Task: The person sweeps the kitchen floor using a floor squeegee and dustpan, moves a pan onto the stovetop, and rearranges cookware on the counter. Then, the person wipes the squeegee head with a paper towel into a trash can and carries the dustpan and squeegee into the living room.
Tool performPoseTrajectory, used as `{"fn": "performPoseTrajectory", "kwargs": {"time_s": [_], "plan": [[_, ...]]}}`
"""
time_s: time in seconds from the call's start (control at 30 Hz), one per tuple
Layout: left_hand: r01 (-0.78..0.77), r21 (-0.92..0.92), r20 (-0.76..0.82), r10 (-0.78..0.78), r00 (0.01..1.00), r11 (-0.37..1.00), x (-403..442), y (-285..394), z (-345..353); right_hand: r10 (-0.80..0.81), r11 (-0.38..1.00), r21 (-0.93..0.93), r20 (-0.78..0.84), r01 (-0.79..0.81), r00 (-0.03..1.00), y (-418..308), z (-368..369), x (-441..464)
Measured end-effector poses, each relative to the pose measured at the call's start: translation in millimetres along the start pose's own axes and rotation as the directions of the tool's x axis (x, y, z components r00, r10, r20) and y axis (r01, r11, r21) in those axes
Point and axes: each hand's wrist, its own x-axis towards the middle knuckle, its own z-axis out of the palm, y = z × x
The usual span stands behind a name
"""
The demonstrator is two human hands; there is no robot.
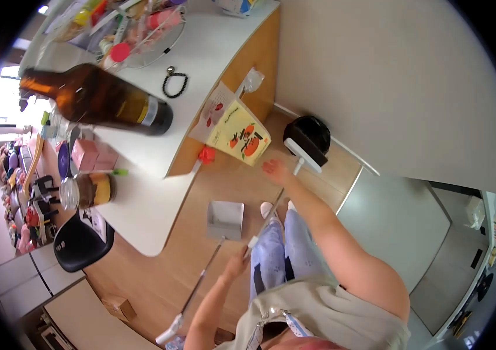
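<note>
My left hand (237, 262) is closed round the white grip of a broom. The broom's thin shaft runs up past my feet, beneath my right forearm, to a white head (303, 154) with dark bristles. That head is over or against a black-lined bin (309, 131); whether they touch I cannot tell. My right hand (277, 169) reaches forward with its fingers apart, holding nothing, close to a yellow paper bag (237, 133) printed with orange fruit. A grey dustpan (225, 220) is on the floor, its long handle slanting past my left forearm to a white end.
On the white counter (143, 192) are a brown bottle (99, 99), a black beaded bracelet (174, 84), a glass jar (87, 191) and a wire basket of small items. A black chair (83, 242) stands beyond it. A cardboard box (118, 307) sits on the floor, lower left.
</note>
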Motion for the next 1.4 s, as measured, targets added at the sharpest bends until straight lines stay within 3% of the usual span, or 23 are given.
{"fn": "performPoseTrajectory", "kwargs": {"time_s": [0.1, 0.2, 0.27, 0.3, 0.47, 0.7, 0.87, 0.97, 1.0, 1.1, 1.13, 1.23, 1.33, 1.4], "plan": [[0.128, 0.083, 0.088, -0.135, 0.987, 0.988, 3.0, -18.6, -1.3, 0.095, 0.989, 0.118, -0.058, -0.088, 0.994, 12.9, 25.8, 13.3], [0.176, 0.101, 0.122, -0.187, 0.975, 0.979, 19.0, -28.0, -4.1, -0.009, 0.969, 0.232, 0.381, -0.086, 0.925, 32.3, 24.6, 71.3], [0.109, 0.088, 0.079, -0.116, 0.990, 0.990, 31.6, -40.7, -1.3, -0.055, 0.962, 0.254, 0.525, -0.094, 0.849, 44.8, 21.2, 106.1], [0.078, 0.082, 0.059, -0.083, 0.995, 0.994, 35.4, -45.0, -0.4, -0.065, 0.963, 0.252, 0.555, -0.093, 0.829, 49.7, 20.5, 122.1], [0.221, 0.128, 0.101, -0.235, 0.967, 0.967, 53.8, -40.2, -3.1, -0.049, 0.977, 0.195, 0.593, -0.084, 0.804, 62.9, 2.0, 152.7], [0.175, 0.089, 0.058, -0.180, 0.982, 0.981, 74.0, -45.9, -18.6, 0.017, 0.997, 0.052, 0.574, -0.058, 0.819, 49.9, -43.4, 123.7], [0.129, 0.078, 0.042, -0.132, 0.990, 0.989, 84.6, -33.8, -18.2, 0.070, 0.997, -0.008, 0.440, -0.074, 0.895, 39.1, -37.7, 102.4], [0.184, 0.080, 0.065, -0.190, 0.980, 0.980, 82.4, -30.2, -13.6, -0.226, 0.973, 0.037, 0.332, 0.226, 0.916, 28.8, -16.7, 93.9], [0.210, 0.079, 0.074, -0.216, 0.974, 0.974, 80.7, -27.9, -12.4, -0.197, 0.978, 0.022, 0.406, 0.206, 0.892, 34.9, -51.7, 132.0], [0.176, 0.090, 0.041, -0.180, 0.983, 0.980, 76.3, -20.9, -13.1, -0.204, 0.941, -0.276, -0.010, 0.193, 0.979, 11.0, -40.2, 125.5], [0.149, 0.100, 0.026, -0.152, 0.988, 0.984, 73.0, -22.8, -11.8, -0.229, 0.818, -0.568, -0.179, 0.089, 0.957, -19.5, -5.4, 82.1], [0.105, 0.118, 0.009, -0.107, 0.994, 0.987, 65.8, -34.3, -11.6, -0.515, 0.436, -0.896, -0.172, 0.083, 0.840, -52.3, -13.0, 88.2], [0.156, 0.106, 0.060, -0.163, 0.985, 0.982, 57.0, -35.2, -8.6, -0.691, 0.013, -1.000, -0.007, 0.002, 0.723, -70.2, -32.1, 107.4], [0.167, 0.114, 0.077, -0.176, 0.981, 0.979, 60.3, -34.0, -1.9, -0.693, -0.111, -0.989, 0.008, -0.096, 0.721, -73.1, -51.8, 106.1]]}}
